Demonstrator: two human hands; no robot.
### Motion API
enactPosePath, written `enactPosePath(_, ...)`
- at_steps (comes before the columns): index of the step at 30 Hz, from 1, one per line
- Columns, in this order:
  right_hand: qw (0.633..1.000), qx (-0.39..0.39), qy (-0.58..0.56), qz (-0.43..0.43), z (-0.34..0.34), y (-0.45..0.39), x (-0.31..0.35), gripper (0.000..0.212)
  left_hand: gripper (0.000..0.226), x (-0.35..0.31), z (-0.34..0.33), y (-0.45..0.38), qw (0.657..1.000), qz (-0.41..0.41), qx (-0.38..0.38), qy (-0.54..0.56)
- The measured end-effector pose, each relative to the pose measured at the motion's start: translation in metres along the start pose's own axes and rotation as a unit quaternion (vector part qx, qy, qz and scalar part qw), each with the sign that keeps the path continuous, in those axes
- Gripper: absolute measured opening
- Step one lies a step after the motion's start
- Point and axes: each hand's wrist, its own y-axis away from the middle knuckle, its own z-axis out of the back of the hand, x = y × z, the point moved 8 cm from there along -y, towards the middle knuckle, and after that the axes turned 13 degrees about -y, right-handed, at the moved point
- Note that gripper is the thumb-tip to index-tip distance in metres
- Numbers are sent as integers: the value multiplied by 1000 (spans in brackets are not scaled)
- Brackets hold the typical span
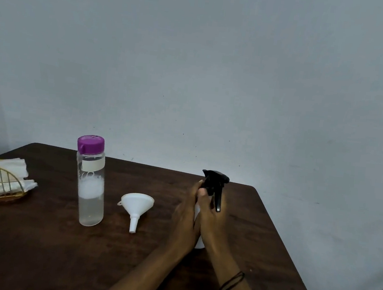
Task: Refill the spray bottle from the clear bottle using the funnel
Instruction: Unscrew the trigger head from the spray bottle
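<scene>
Basically my left hand (184, 216) and right hand (211, 219) both wrapped the spray bottle (200, 241), near right on the table (259, 233); best to steady the body, twist off the black head (215, 182).

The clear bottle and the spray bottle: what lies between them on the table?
In the head view, only the white funnel lies between the clear bottle and the spray bottle, on its side.

Both hands, left (184, 216) and right (212, 219), clasp the sprayer (214, 184) on the table (35, 246); funnel (136, 206) and bottle (91, 182) stand nearby.
</scene>
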Motion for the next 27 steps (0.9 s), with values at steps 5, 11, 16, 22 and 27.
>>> enactPosePath(5,997,-57,32,50,7,-1,6,20,50,-7,5,2,1000,-3,-7,-7)
enactPosePath(11,999,-36,14,37,3,0,9,18,57,2,0,3,1000,16,-3,-19)
enactPosePath(16,998,-50,-11,20,3,1,6,28,49,1,4,4,999,16,-21,-29)
enactPosePath(22,998,-55,-4,16,6,-3,7,8,54,0,7,5,999,8,-32,-32)
enactPosePath(27,998,-59,-21,12,6,-1,7,15,54,-5,8,6,999,11,-23,-29)
